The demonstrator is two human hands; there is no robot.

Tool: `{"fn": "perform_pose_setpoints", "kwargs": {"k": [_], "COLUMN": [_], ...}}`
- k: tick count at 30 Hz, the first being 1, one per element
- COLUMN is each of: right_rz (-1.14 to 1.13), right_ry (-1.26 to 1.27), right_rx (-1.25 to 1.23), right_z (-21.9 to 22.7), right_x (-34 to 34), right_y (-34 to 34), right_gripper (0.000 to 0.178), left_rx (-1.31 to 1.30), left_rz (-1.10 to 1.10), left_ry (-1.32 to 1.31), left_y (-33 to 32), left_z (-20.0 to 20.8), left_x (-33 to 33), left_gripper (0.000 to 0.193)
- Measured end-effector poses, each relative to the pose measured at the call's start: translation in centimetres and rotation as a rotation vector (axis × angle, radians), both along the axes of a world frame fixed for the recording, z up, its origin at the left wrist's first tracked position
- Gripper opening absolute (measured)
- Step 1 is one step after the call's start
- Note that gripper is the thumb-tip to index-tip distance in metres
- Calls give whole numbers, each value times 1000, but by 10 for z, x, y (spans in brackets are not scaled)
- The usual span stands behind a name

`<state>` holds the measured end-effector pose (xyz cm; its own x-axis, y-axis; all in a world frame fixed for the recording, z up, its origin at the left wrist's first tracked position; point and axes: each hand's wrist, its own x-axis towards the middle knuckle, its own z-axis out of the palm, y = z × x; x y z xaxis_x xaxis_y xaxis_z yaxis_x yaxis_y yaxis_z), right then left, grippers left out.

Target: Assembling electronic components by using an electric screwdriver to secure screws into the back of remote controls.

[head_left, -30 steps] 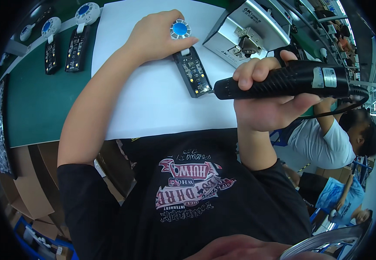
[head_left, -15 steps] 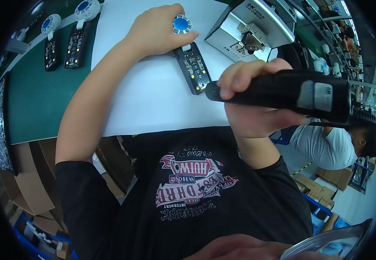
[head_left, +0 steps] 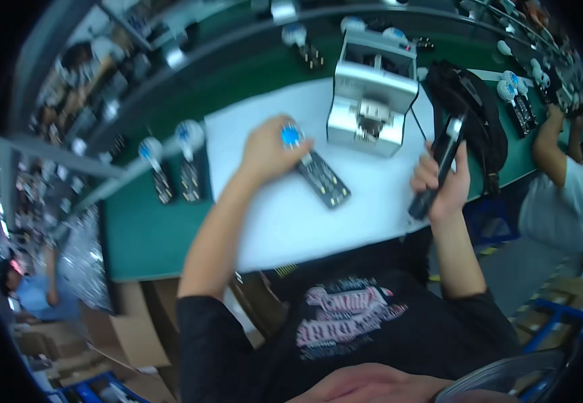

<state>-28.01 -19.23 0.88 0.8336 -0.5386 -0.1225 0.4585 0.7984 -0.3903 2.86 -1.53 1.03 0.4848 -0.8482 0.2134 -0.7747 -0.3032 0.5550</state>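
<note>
Now | left hand (head_left: 269,152) curled round disc (head_left: 292,136) | right hand (head_left: 451,191) round tool (head_left: 446,152) (black)

Exposed circuit boards (head_left: 324,181), a power screwdriver (head_left: 446,149) and a silver screw feeder (head_left: 372,94) mark an electronics assembly workshop, where a white-shirted co-worker (head_left: 557,205) is stationed along the green-topped workbench (head_left: 140,245) and cardboard boxes (head_left: 137,326) stand below it.

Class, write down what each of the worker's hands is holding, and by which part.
The left hand holds the circuit-board device by its round blue-and-white end; the right hand holds the black cylindrical tool around its middle.
</note>
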Motion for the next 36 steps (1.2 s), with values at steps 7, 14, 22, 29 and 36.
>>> {"fn": "perform_pose_setpoints", "kwargs": {"k": [7,14,22,29,36], "right_rz": [-45,48,66,118,84], "right_ry": [-48,-93,-82,-170,-139], "right_rx": [52,104,116,102,6], "right_z": [-19,-22,-22,-34,-30], "right_x": [-35,-15,-22,-17,-27], "right_y": [7,10,-1,3,8], "right_gripper": [69,69,68,71,71], "left_rx": [113,331,60,294,194], "left_rz": [259,823,535,705,498], "left_ry": [-139,-173,-295,-223,-235], "left_y": [-31,-31,-149,-156,-129], "left_z": [63,15,9,12,56], "left_x": [67,247,157,138,105], "left_gripper": [60,63,66,82,85]}}
